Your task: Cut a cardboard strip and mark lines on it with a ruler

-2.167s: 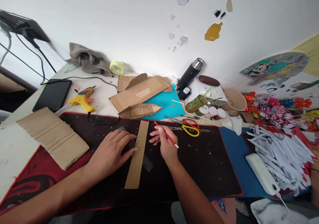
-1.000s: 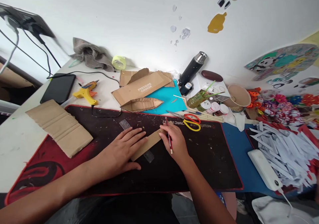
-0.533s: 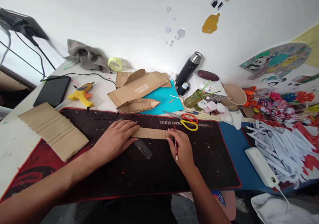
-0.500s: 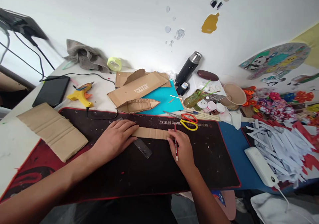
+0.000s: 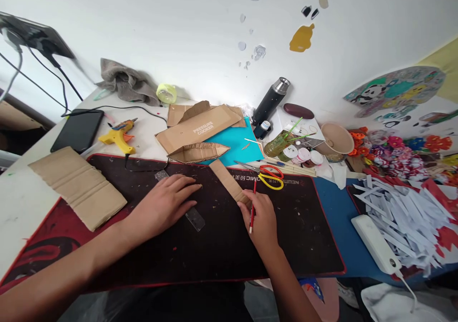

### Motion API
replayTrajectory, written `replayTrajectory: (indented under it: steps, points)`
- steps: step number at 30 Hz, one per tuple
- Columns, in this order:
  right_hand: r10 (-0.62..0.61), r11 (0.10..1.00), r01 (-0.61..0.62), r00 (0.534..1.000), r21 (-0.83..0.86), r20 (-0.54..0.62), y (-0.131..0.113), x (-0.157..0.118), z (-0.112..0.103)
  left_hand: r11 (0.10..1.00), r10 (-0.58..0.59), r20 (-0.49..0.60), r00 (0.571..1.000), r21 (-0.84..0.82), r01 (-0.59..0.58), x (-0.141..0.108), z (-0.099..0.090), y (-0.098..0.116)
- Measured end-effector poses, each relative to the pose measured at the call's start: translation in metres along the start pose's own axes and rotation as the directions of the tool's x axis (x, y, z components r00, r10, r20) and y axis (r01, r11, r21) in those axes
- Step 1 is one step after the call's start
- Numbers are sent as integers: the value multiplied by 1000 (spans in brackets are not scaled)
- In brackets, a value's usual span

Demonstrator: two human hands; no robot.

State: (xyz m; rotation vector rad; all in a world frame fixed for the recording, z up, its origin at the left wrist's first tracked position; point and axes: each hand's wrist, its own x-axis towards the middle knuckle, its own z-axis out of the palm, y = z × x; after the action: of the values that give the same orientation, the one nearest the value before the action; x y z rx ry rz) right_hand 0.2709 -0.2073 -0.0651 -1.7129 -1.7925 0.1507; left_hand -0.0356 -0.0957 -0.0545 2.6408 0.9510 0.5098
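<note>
My right hand (image 5: 263, 217) pinches the lower end of a narrow cardboard strip (image 5: 227, 180), which slants up to the left over the dark desk mat. A red pencil (image 5: 252, 212) is tucked in the same hand, its white end toward me. My left hand (image 5: 166, 205) lies over a clear ruler (image 5: 195, 220), fingers stretched out and slightly apart; both ruler ends show, but its middle is hidden beneath the hand. Beyond the hands stands a boat-shaped cardboard piece (image 5: 198, 153). Scissors (image 5: 270, 175) with red and yellow handles lie near the strip.
A yellow glue gun (image 5: 118, 138) and a creased cardboard sheet (image 5: 78, 188) lie at left. Behind are a flat printed cardboard (image 5: 200, 126), a blue sheet (image 5: 238, 145), a black flask (image 5: 271, 100) and small jars (image 5: 303, 154). White paper strips (image 5: 400, 217) heap at right.
The strip has left my left hand and swung up from lying nearly level to a slant, held only by my right hand. The ruler has shifted slightly left and toward me.
</note>
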Motion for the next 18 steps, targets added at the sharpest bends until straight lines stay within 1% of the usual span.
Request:
replayTrajectory:
  steps: [3,6,8,10,12,15,18]
  points:
    - [-3,998,0,999,70,40,-10,-5,-1,998,54,3,999,13,-54,4,14,14]
    - [-33,990,19,994,137,104,-26,-12,-1,995,92,29,995,36,-93,5,23,18]
    - [-56,983,30,988,180,144,-35,-16,2,995,93,34,995,46,-94,4,25,17]
    - [-97,977,58,978,205,186,-42,-18,4,995,74,16,997,64,-75,4,24,16]
    - [-132,972,83,967,220,218,-46,-18,7,992,95,-4,995,88,-95,4,23,16]
    - [-130,961,69,967,267,218,-46,-15,8,980,175,7,985,91,-174,5,24,18]
    - [-71,941,2,979,338,191,-45,-11,5,980,184,23,983,74,-186,3,26,20]
